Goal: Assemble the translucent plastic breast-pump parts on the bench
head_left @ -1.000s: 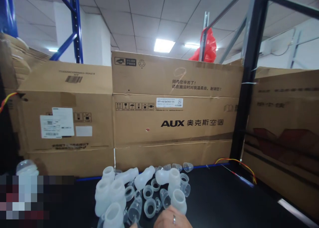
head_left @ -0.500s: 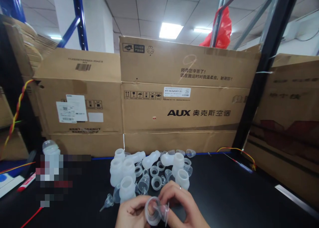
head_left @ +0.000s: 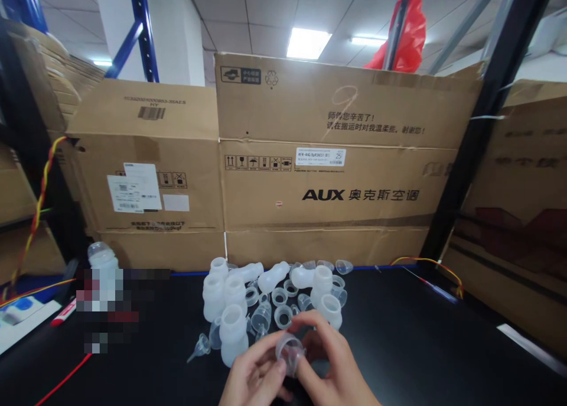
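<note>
Low in front of me, my left hand [head_left: 261, 367] and my right hand [head_left: 328, 356] meet around a translucent screw ring [head_left: 290, 354]. In the ring sits a clear funnel-shaped teat, partly covered by my fingers, so I cannot tell how far in it is. Both hands have their fingers closed on the rim. Close beyond my left hand stands a milky open-necked bottle [head_left: 233, 335]. Left of that lies a clear funnel-shaped piece with a thin stem [head_left: 200, 347]. Several loose screw rings [head_left: 283, 316] and clear domed caps [head_left: 261, 316] lie just past my fingers.
More milky bottles stand or lie at the back of the black table [head_left: 425, 335]. A capped bottle [head_left: 104, 261] and a red-and-white marker [head_left: 64, 312] are at the left. Cardboard boxes [head_left: 367, 229] wall off the back. Yellow-red wire [head_left: 425, 259] lies at the right.
The ring and the clear teat were side by side with the teat tilted out; now they are together between my hands. My hands have moved slightly right in view.
</note>
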{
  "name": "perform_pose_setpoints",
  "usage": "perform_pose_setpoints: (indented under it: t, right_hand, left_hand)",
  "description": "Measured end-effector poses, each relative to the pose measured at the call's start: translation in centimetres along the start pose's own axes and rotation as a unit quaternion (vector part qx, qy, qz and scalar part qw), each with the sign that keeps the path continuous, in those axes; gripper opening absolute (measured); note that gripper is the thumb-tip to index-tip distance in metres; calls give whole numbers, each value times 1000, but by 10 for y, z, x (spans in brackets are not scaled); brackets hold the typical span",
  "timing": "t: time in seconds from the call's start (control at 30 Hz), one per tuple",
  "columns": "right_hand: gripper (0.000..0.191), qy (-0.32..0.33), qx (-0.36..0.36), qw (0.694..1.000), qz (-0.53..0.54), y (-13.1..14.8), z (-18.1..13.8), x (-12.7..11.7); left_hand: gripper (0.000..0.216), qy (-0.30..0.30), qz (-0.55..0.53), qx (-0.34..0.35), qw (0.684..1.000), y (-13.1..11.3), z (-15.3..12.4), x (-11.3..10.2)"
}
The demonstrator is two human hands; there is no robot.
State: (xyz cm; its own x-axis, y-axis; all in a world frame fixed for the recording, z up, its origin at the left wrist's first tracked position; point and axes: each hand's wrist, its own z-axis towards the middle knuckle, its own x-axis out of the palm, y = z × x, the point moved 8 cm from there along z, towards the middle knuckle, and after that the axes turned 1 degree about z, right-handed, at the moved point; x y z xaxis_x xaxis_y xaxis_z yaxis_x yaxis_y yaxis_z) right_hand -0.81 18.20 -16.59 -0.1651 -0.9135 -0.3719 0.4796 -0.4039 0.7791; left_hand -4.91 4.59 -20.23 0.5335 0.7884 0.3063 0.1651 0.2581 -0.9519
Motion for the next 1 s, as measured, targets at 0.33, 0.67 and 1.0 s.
perform_pose_setpoints:
  t: [0.33,0.67,1.0]
  right_hand:
    - [37,-29,-39,999,-24,7,-1,-3]
    - [32,-79,23,996,-34,-13,-4,-7]
    - [19,-130,-61,984,-102,15,-8,-14]
  left_hand:
    - [59,-15,13,16,1000,-1,1,7]
    - [68,33,37,-2,999,14,-5,3]
    - [85,46,-56,-32,997,31,-18,19]
